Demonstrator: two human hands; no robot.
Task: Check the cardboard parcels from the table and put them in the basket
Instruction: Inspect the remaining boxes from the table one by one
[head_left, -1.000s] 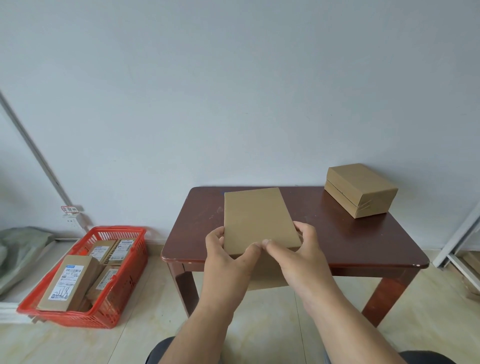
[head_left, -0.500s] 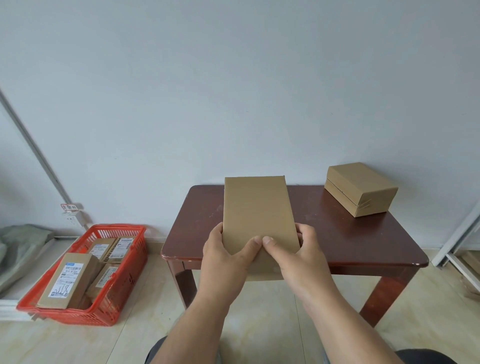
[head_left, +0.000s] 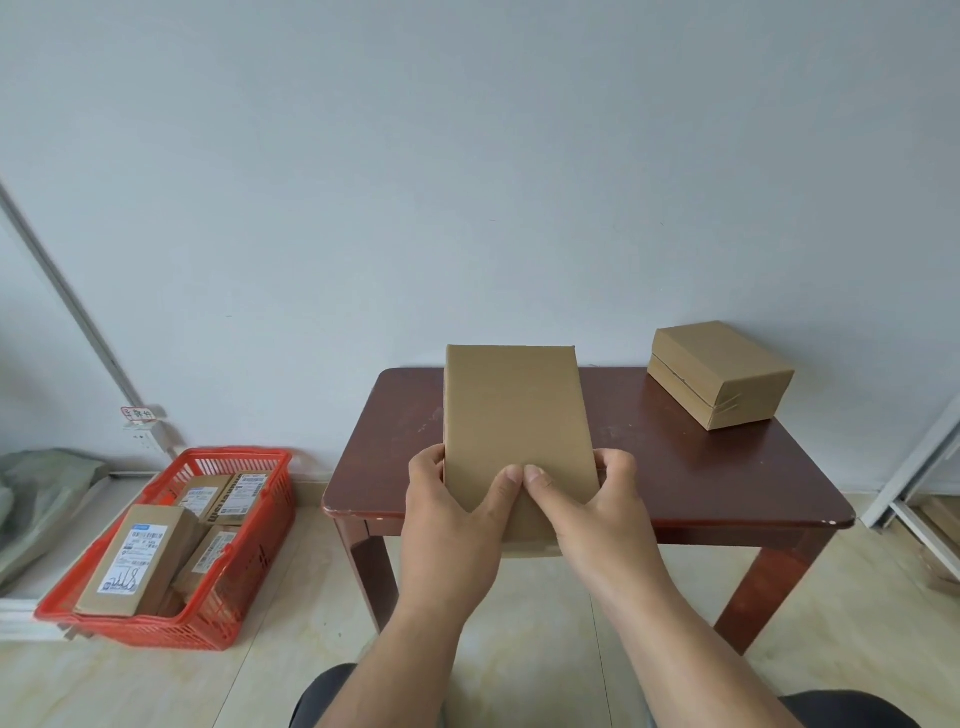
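A flat brown cardboard parcel (head_left: 514, 421) is held up in front of the dark wooden table (head_left: 727, 488), its plain face tilted toward me. My left hand (head_left: 452, 514) grips its lower left edge, thumb on the face. My right hand (head_left: 587, 514) grips the lower right edge, thumb beside the other thumb. A second, thicker cardboard parcel (head_left: 719, 371) lies on the table's far right corner. The red plastic basket (head_left: 260, 525) stands on the floor to the left, holding several labelled parcels (head_left: 135, 566).
A white wall stands right behind the table. A slanted white conduit (head_left: 78, 312) runs down the wall at the left, with grey-green fabric (head_left: 36, 483) beside the basket. A white metal frame (head_left: 914, 478) stands at the right. Beige floor tiles lie between table and basket.
Both hands have tipped the flat parcel up, so its far edge has risen from table level to above the table's back edge. The grip is the same.
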